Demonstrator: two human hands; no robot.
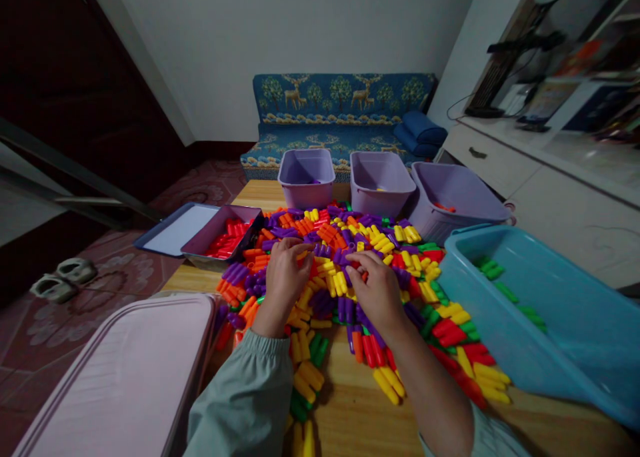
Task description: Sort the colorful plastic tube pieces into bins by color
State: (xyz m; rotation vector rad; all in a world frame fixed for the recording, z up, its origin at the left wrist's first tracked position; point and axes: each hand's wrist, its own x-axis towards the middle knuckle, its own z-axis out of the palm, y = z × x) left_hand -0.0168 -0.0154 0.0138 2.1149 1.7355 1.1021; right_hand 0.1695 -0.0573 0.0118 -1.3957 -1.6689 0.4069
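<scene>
A broad heap of bullet-shaped plastic building blocks [384, 243] in purple, yellow, orange, red and green covers the middle of the wooden table [350, 403]. Over its left part, my left hand [287, 273] is closed, thumb and fingers bent toward each other beside purple blocks [323, 250]; what they hold, if anything, is unclear. Facing it, my right hand [375, 287] has curled fingers, with the fingertips close to purple and yellow blocks. Whatever lies in that grip is too small to make out. Many blocks in the heap are joined in pairs or short rows.
Behind the heap stand three purple bins [306, 193], each with few pieces inside. A blue tub [575, 323] at right holds green blocks. Red blocks fill an open box [240, 210] at left. A pink lid [120, 377] lies front left. A patterned sofa [345, 133] is beyond.
</scene>
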